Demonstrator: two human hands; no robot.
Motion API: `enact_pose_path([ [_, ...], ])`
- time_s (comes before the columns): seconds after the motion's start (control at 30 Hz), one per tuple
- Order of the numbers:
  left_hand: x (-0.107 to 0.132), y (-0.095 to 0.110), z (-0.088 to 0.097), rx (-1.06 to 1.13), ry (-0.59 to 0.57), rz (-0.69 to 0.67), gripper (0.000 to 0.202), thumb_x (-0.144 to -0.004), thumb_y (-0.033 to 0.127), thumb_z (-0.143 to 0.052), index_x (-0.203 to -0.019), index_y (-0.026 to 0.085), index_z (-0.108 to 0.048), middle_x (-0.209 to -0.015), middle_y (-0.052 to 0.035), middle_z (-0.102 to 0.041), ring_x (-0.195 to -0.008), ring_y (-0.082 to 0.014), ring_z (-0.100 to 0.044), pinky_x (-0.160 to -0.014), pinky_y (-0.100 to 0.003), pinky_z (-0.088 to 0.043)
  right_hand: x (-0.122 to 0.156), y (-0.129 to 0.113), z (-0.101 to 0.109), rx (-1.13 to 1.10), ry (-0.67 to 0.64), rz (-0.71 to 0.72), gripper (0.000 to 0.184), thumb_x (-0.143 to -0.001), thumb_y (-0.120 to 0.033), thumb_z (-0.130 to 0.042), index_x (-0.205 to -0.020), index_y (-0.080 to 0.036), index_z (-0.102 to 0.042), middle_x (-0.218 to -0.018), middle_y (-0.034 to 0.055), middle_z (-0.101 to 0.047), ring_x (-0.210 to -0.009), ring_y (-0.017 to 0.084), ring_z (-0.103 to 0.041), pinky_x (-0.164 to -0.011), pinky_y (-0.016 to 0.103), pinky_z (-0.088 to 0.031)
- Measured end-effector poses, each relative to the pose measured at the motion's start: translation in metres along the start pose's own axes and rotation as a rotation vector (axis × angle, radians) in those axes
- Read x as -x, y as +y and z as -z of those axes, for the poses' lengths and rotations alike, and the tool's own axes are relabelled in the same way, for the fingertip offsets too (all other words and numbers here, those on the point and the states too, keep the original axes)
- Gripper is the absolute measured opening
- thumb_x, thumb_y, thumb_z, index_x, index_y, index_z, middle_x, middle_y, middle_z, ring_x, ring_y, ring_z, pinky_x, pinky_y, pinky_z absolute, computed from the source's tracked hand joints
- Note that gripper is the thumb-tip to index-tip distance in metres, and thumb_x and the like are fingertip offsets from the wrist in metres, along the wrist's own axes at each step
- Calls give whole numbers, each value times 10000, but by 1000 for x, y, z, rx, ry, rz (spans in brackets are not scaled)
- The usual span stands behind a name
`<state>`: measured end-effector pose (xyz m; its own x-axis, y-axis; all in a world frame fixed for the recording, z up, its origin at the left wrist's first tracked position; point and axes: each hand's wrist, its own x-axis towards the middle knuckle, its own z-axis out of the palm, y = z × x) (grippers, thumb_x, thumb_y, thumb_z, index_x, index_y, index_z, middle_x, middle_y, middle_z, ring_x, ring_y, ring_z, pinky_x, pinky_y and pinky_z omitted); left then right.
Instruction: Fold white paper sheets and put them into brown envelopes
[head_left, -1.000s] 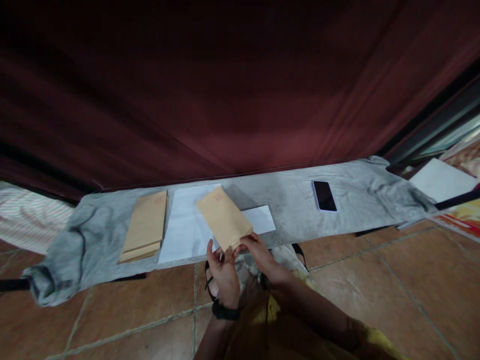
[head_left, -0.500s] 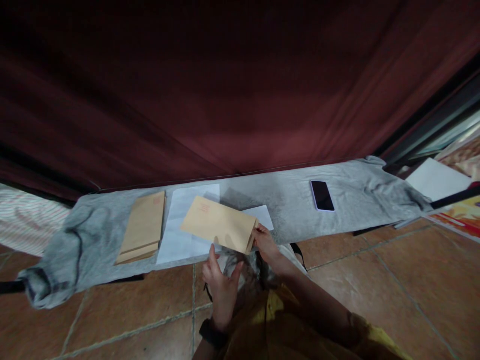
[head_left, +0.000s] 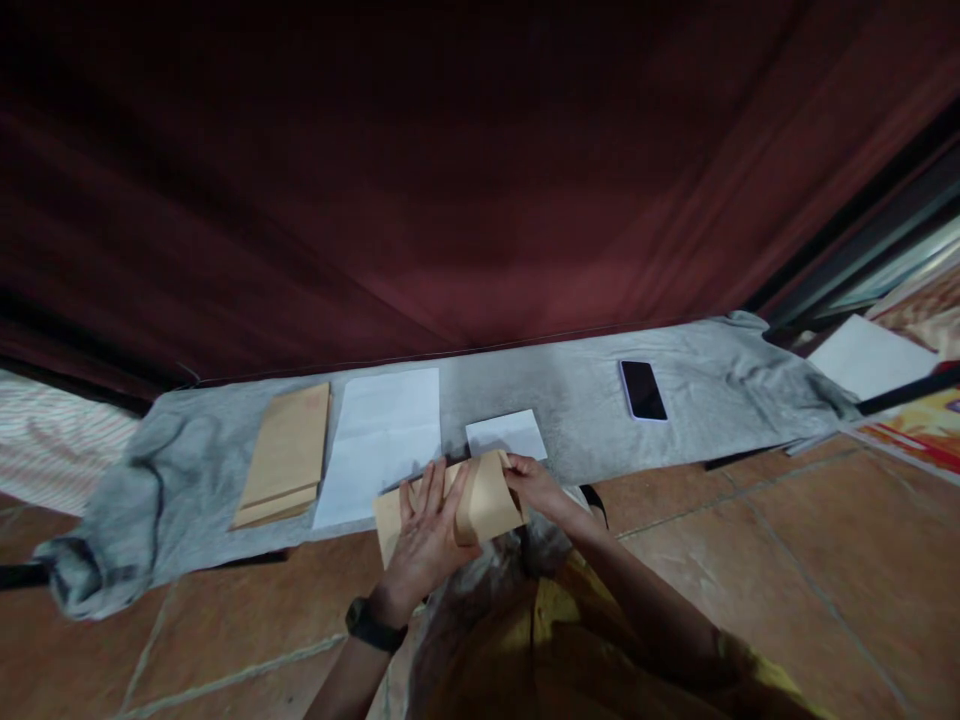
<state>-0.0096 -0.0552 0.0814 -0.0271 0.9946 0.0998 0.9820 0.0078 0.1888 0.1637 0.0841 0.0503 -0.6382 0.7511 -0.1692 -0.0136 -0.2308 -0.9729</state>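
Note:
A tan paper envelope (head_left: 487, 500) lies at the front edge of the cloth, over my lap, its right part bent up and gaping at the end. My right hand (head_left: 531, 482) pinches that right end. Across the left part of the envelope rests my left hand (head_left: 429, 525), fingers spread and stretched out over the paper. Just behind the envelope is a small white sheet of paper (head_left: 510, 434). A larger white sheet (head_left: 390, 420) lies to the left, its lower right side partly behind the envelope.
A stack of tan envelopes (head_left: 289, 445) lies farther left on the grey cloth (head_left: 585, 380). On the right is a phone (head_left: 643, 390) with a dark screen. A dark red curtain (head_left: 480, 200) hangs behind, and floor tiles (head_left: 712, 550) show below.
The envelope has come closer to me and turned over, its printed mark no longer visible. My left hand has moved from below it onto the paper. My right hand keeps its end.

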Motion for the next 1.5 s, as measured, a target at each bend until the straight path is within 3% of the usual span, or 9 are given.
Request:
enact_pose_path([
  [0.17,0,5,-2,-23,41,-7,1022,-700,337,-746,-1586,222,-250,-1608,-210,-337,-1514,-411,-236,-1198,-687,-59,1,-4,2,-23,17,-20,261,-753,-434,-701,-853,-198,-750,-776,-21,-703,-702,152,-588,-693,262,-466],
  [0.37,-1,5,-4,22,-9,7,1206,-632,443,-798,-1607,228,-122,-1658,-218,-200,-1517,-422,-215,-1187,-683,-126,2,-10,-1,-98,60,-66,297,-711,-441,-726,-864,-188,-749,-787,-11,-716,-699,156,-598,-684,263,-472],
  [0.47,-1,4,-2,-5,12,-11,1184,-624,406,-802,-1601,215,-160,-1661,-229,-175,-1520,-438,-192,-1190,-689,-83,5,-18,0,-81,18,-47,257,-718,-427,-708,-842,-206,-752,-813,-9,-722,-750,174,-607,-708,272,-478],
  [0.67,2,12,7,-6,50,-13,1105,-625,390,-785,-1577,209,-254,-1573,-220,-367,-1456,-437,-330,-1195,-679,-93,9,-24,6,-16,-37,-79,236,-741,-428,-702,-851,-223,-739,-805,-17,-714,-746,178,-608,-708,279,-475],
  [1.0,-3,9,24,9,46,-31,1083,-621,351,-760,-1574,216,-266,-1528,-203,-418,-1436,-434,-355,-1195,-673,-134,-1,-16,9,61,25,97,163,-740,-308,-655,-869,-214,-687,-846,-14,-711,-826,185,-636,-763,292,-498],
  [1.13,-11,7,31,-34,60,-51,1023,-658,325,-742,-1568,219,-286,-1539,-214,-405,-1451,-426,-340,-1199,-670,-118,1,-14,11,89,88,102,379,-692,-258,-718,-1057,-227,-622,-943,-9,-699,-799,161,-636,-716,260,-497],
  [1.23,-16,5,33,-45,65,-76,1004,-685,333,-736,-1572,223,-280,-1551,-216,-394,-1469,-424,-316,-1194,-677,-129,5,-10,14,120,32,51,581,-652,-228,-761,-1198,-261,-565,-955,-22,-693,-766,159,-641,-665,242,-494],
  [1.4,-21,2,31,-76,69,-107,986,-691,284,-737,-1572,231,-296,-1568,-219,-372,-1490,-421,-280,-1195,-680,-110,2,-4,14,164,7,84,465,-652,-196,-743,-1092,-244,-602,-849,-35,-678,-799,178,-634,-695,257,-497],
  [1.5,-25,-1,27,-90,66,-100,965,-711,285,-727,-1573,227,-297,-1565,-219,-380,-1490,-423,-277,-1192,-687,-105,0,-4,11,230,71,87,492,-688,-191,-703,-1158,-243,-565,-858,-32,-666,-782,170,-624,-711,266,-495],
])
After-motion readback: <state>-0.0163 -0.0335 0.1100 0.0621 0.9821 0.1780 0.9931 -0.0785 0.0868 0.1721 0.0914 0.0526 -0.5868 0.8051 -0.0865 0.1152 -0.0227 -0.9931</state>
